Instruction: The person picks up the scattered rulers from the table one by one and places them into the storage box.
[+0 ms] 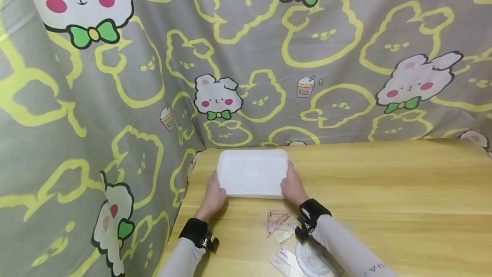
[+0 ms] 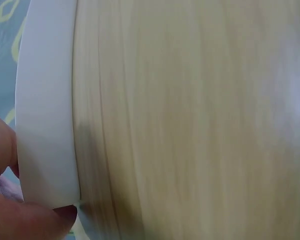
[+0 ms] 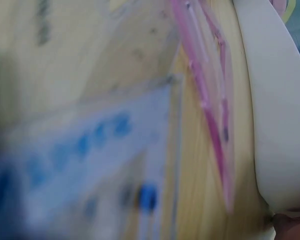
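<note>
A white rectangular tray [image 1: 252, 172] lies near the back left of the wooden table, its shallow inside facing up. My left hand [image 1: 213, 195] grips its left side, with the thumb near the front corner. On the opposite side my right hand [image 1: 294, 185] holds the tray in the same way. In the left wrist view the tray wall [image 2: 47, 105] stands beside the left thumb and a finger. The right wrist view has the tray wall [image 3: 282, 100] at its right edge, with only a bit of the right hand [image 3: 292, 227] showing.
In front of the tray lie a pink set square [image 1: 276, 221], a clear set square [image 1: 283, 237], a clear ruler [image 1: 280, 264] and a round clear protractor [image 1: 311, 260], partly under the right forearm. A patterned curtain [image 1: 246, 54] hangs behind and left of the table [image 1: 384, 183].
</note>
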